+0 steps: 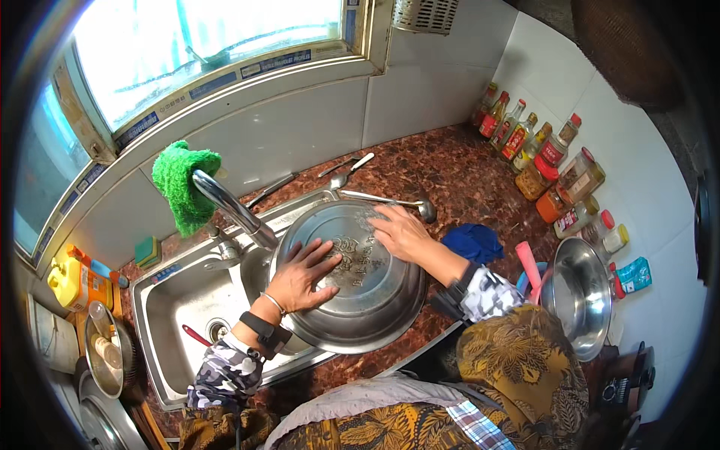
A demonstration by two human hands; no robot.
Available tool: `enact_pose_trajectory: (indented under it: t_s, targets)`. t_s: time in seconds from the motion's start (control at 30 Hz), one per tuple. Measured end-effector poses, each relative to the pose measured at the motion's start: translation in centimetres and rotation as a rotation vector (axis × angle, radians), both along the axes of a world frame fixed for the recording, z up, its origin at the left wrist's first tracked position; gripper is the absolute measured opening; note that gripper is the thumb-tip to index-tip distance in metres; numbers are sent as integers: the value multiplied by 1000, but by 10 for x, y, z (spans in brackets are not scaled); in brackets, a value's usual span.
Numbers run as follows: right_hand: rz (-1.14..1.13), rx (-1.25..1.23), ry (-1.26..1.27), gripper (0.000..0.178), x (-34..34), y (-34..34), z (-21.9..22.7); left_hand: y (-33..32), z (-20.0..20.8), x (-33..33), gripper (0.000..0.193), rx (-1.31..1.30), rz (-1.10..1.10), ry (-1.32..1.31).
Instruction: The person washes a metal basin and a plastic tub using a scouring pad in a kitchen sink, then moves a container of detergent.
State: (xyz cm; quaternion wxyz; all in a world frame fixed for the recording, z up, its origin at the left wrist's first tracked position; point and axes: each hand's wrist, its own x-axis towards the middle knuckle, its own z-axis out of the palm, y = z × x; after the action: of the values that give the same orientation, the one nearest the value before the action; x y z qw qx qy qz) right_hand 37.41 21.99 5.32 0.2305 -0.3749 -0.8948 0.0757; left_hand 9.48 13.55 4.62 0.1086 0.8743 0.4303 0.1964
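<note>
A large steel basin (360,300) lies upside down over the right part of the sink and the counter, its stamped base facing up. My left hand (302,275) rests on the left side of that base, fingers spread. Toward the far right of the base, my right hand (405,234) lies with its fingers stretched over the metal. Neither hand grips anything that I can see. Just beyond the basin, a ladle (426,210) lies on the counter. A blue cloth (474,244) is crumpled beside my right forearm.
The steel sink (161,322) is on the left, with a red-handled utensil (196,335) inside. A green cloth (184,184) hangs on the faucet (236,210). Bottles and jars (517,139) line the right wall, near a steel bowl (579,300). A knife (271,190) lies by the back wall.
</note>
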Motion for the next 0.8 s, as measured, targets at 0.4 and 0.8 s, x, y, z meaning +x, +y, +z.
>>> enact_pose_trajectory:
  t_s: [0.4, 0.8]
  targets:
    - [-59, -5, -116, 31, -22, 23, -3, -3, -5, -1, 57, 28, 3, -40]
    - [103, -131, -228, 43, -85, 51, -4, -9, -54, -32, 50, -20, 75, -165]
